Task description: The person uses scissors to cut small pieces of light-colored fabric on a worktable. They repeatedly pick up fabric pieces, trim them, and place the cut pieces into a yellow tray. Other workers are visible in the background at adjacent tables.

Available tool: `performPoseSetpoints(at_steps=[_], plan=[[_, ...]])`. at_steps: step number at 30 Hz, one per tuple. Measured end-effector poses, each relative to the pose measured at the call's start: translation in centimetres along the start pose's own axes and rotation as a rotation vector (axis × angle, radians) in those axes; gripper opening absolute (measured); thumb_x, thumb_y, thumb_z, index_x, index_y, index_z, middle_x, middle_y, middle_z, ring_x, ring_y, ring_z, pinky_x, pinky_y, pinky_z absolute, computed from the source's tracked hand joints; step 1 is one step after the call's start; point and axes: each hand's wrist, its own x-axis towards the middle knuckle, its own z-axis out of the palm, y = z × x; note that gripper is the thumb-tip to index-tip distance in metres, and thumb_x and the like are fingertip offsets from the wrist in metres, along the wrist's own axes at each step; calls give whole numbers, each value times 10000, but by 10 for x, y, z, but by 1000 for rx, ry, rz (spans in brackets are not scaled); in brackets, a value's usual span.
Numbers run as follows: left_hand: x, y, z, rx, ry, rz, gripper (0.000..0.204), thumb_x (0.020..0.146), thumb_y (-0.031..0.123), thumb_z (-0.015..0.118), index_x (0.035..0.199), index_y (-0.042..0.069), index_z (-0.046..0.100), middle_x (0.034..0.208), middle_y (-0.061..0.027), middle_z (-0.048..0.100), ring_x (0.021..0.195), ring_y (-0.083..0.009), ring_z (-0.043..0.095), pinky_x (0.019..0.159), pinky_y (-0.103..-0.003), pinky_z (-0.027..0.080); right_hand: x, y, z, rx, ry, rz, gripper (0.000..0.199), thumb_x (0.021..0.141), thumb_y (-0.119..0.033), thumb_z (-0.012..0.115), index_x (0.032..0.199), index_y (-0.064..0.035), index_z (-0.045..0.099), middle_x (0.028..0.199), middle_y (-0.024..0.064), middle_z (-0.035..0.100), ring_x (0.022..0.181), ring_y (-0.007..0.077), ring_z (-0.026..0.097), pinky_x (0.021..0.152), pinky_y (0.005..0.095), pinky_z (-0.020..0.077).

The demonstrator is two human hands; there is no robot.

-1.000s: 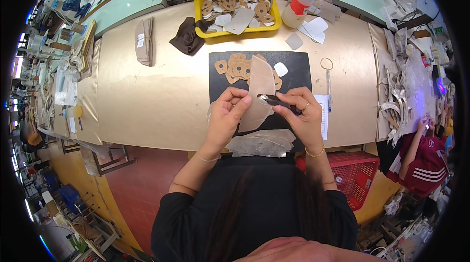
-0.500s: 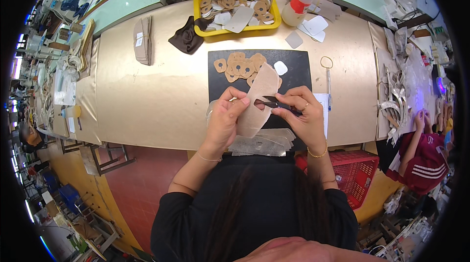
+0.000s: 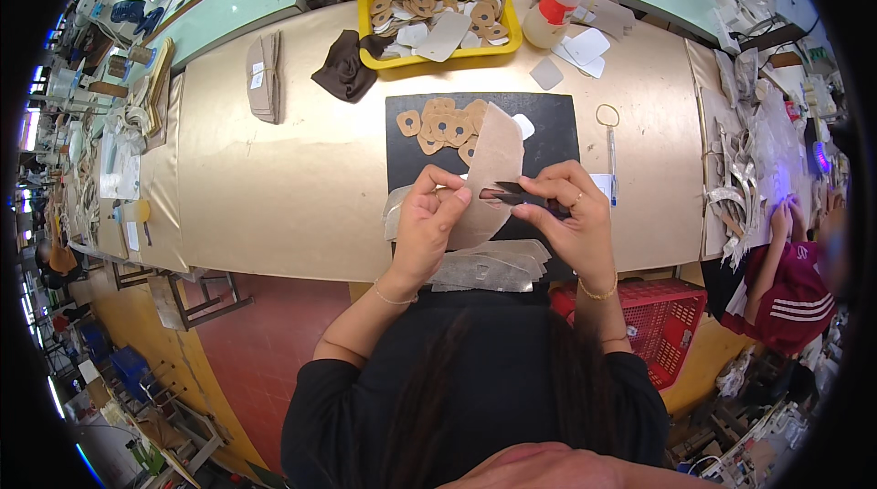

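Note:
My left hand (image 3: 427,222) pinches the left edge of a beige curved fabric piece (image 3: 496,146), holding it up above a black mat (image 3: 550,128). In my right hand (image 3: 577,215) are black thread snips (image 3: 539,200), their blades apart at a small opening in the middle of the fabric. Beyond the fabric lies a pile of tan rounded pieces (image 3: 448,128) with dark holes, partly covered by it. A white rounded piece (image 3: 523,125) shows beside its far end. Greyish translucent curved pieces (image 3: 489,268) lie at the table's near edge, below my hands.
Across the table stands a yellow basket (image 3: 438,62) full of cut pieces, with a blue-capped bottle (image 3: 555,12) to its right. A dark brown cloth (image 3: 344,69) and a tied fabric bundle (image 3: 264,79) lie left. A red crate (image 3: 662,329) stands below; a person (image 3: 790,283) sits right.
The fabric has turned more upright and tilted, its far end shifting slightly right. The snips' blades now lie flatter across the opening, and my right hand has moved slightly right.

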Motion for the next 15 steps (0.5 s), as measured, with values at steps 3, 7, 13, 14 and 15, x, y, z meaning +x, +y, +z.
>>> performPoseSetpoints(at_steps=[3,7,13,14,15], plan=[[0,1,2,-32,21,-58,97,963,77,582,1029,74,512,816,-2,629,749,-30,541,710,-190,413,0,1,0,-4,-11,12,331,694,-49,836,1009,-35,734,888,39,604,740,110,553,615,235,439],[1,1,2,-68,36,-101,96,956,83,585,1019,81,513,789,24,603,770,-19,523,706,-181,392,-1,0,0,3,-13,13,324,687,-29,834,996,-29,737,892,40,604,768,105,563,627,227,438],[3,0,-3,-69,-8,-93,96,955,81,588,1015,85,514,745,48,547,730,-5,476,702,-189,372,3,1,-1,-51,19,-84,295,702,-57,831,981,-41,734,863,52,624,676,144,603,572,263,477],[4,-1,-4,-61,-8,-101,98,956,83,588,1017,83,511,766,32,572,747,-13,497,719,-195,387,3,1,-1,-49,22,-90,284,705,-55,829,972,-41,735,860,52,625,670,143,604,567,263,477],[4,0,-4,-69,-16,-104,101,957,85,588,1019,81,509,787,17,598,763,-21,518,736,-202,402,3,2,-1,-46,26,-96,272,708,-53,827,964,-41,735,857,51,626,663,142,604,563,264,477]])
